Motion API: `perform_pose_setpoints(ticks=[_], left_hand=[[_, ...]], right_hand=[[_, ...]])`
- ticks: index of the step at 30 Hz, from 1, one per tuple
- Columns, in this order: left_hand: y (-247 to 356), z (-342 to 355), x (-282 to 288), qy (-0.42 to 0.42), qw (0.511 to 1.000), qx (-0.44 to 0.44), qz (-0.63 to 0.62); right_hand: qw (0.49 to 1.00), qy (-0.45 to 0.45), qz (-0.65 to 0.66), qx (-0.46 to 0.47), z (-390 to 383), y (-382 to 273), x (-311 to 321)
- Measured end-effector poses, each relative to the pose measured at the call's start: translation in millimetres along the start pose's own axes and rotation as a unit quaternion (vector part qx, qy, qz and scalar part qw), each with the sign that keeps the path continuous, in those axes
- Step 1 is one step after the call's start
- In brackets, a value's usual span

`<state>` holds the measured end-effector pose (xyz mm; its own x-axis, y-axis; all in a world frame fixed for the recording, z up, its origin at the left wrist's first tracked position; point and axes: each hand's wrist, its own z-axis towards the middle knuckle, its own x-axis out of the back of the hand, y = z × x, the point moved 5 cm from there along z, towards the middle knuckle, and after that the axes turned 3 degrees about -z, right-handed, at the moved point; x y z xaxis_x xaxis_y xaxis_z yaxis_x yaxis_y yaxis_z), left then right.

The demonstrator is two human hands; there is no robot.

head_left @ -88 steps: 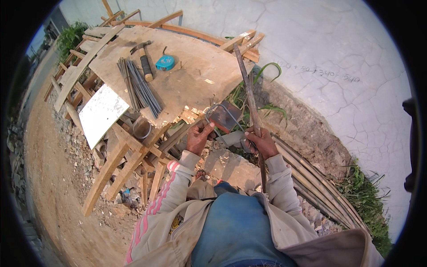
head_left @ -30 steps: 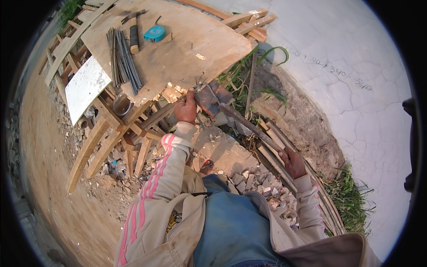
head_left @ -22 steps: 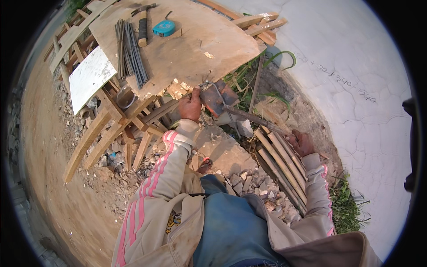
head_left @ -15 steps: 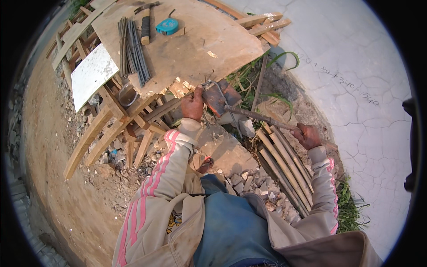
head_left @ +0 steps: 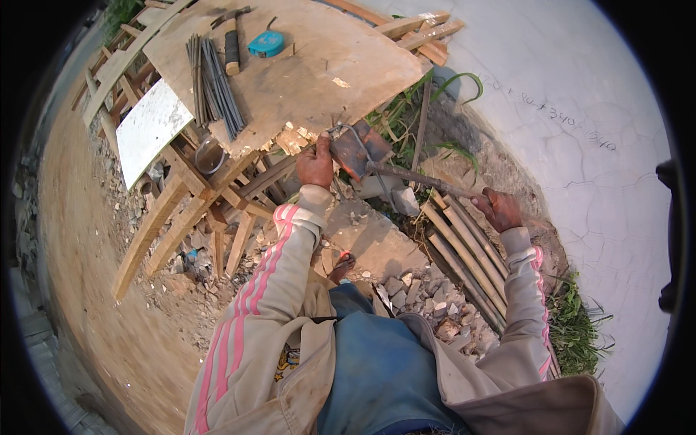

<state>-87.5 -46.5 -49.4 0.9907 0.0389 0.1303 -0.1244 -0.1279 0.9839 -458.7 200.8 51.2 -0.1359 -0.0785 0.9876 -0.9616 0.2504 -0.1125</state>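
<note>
My left hand (head_left: 315,167) is closed around the end of a thin steel rod at the broken edge of a wooden board. The bent rod (head_left: 367,154) crosses a rusty, dark reddish block (head_left: 349,154) and then slopes down toward the rubble. My right hand (head_left: 500,209) is wrapped around the far end of a long metal bar (head_left: 424,178). The other end of this bar meets the bent rod beside the block. How the bar and rod engage is too small to make out.
On the board (head_left: 312,80) lie a hammer (head_left: 232,47), a blue tape measure (head_left: 266,44) and a bundle of steel rods (head_left: 217,90). Timber pieces (head_left: 148,225) jut out at left. Bamboo poles (head_left: 467,254) and rubble (head_left: 435,304) lie below; a cracked grey slab (head_left: 580,87) is at right.
The whole view has shifted slightly. My right hand and the bar appear a little higher, as do the bamboo poles beside them. Both hands keep their holds.
</note>
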Motion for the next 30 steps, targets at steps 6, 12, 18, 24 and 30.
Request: perform_pose_setpoints(ticks=[6, 12, 18, 24, 30], left_hand=[[-5, 5, -5, -0.001, 0.999, -0.031, -0.015], [-14, 14, -5, -0.002, 0.998, -0.035, 0.047], [-13, 13, -10, -0.012, 0.999, -0.043, -0.006], [11, -1, -5, -0.023, 0.998, -0.06, -0.009], [5, 3, -8, -0.027, 0.997, -0.074, -0.006]], right_hand=[[0.998, 0.012, -0.025, -0.059, -6, 0, -11], [0.994, 0.057, -0.001, -0.095, -37, -18, -9], [0.977, 0.063, 0.035, -0.199, -121, -92, -50], [0.968, 0.061, 0.017, -0.241, -130, -106, -50], [0.953, 0.072, 0.013, -0.293, -154, -152, -46]])
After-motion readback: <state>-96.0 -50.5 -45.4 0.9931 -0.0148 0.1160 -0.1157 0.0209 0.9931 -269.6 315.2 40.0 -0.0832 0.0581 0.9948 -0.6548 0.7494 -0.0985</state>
